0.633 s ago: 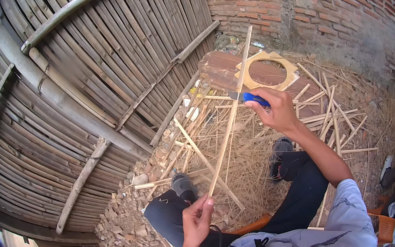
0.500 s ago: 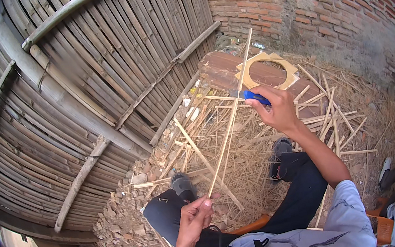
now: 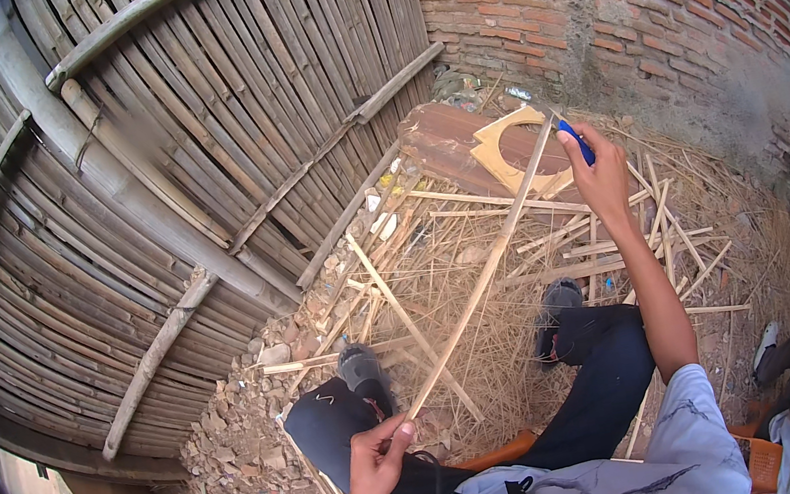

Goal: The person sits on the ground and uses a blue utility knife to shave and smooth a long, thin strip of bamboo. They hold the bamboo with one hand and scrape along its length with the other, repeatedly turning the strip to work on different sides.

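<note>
My left hand (image 3: 379, 463) is closed in a pinch on the near end of a long, thin bamboo strip (image 3: 483, 285). The strip slants up and away to the right, over my spread legs. At its far end my right hand (image 3: 603, 173) grips a blue-handled utility knife (image 3: 576, 143), whose blade is by the strip's tip. Whether blade and strip touch is too small to tell. Beneath lies a heap of fine shavings (image 3: 491, 355) between my two dark shoes, with several pale cut strips (image 3: 392, 298) scattered over it.
A brown board (image 3: 441, 144) lies farther off, bearing a pale panel with a round hole (image 3: 497, 164). A slatted bamboo fence (image 3: 292, 90) rises at the left, a brick wall (image 3: 513, 8) behind. Stones (image 3: 233, 462) cover the ground at the left. Another person's leg (image 3: 789, 358) shows at the right.
My right hand and the knife have moved right and farther away, to the strip's far end. The strip has swung to the right and turned its broader face up. My left hand has shifted slightly.
</note>
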Demonstrator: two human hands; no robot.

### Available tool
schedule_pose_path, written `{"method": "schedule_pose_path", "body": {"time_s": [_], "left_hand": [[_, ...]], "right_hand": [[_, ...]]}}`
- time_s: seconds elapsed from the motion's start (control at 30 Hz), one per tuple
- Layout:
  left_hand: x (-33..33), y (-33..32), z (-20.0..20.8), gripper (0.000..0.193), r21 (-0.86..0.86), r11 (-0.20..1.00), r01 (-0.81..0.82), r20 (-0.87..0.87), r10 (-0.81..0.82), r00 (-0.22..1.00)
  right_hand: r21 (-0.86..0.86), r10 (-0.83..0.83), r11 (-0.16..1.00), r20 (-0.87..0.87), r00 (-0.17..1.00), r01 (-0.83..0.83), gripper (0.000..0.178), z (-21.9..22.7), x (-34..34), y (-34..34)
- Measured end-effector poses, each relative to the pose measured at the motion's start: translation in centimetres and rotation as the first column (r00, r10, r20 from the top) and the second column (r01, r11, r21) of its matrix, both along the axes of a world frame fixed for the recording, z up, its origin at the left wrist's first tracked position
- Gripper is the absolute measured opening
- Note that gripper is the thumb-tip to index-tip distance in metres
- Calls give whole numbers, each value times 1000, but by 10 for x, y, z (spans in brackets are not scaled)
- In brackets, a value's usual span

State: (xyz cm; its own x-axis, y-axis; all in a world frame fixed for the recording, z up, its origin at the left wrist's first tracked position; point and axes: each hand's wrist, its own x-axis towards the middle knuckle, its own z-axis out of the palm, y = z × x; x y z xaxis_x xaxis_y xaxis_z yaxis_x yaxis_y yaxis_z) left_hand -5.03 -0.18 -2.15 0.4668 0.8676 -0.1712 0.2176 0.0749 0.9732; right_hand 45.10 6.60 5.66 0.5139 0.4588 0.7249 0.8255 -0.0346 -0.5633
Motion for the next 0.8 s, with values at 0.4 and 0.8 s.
{"method": "schedule_pose_path", "body": {"time_s": [0.4, 0.8], "left_hand": [[-15, 24, 20, 44, 57, 994, -90, -87, 95, 992], [55, 46, 33, 50, -127, 985, 116, 270, -78, 960]], "right_hand": [[-148, 26, 988, -113, 993, -43, 41, -28, 42, -6], [-193, 625, 778, 137, 768, -598, 32, 0, -141, -38]]}}
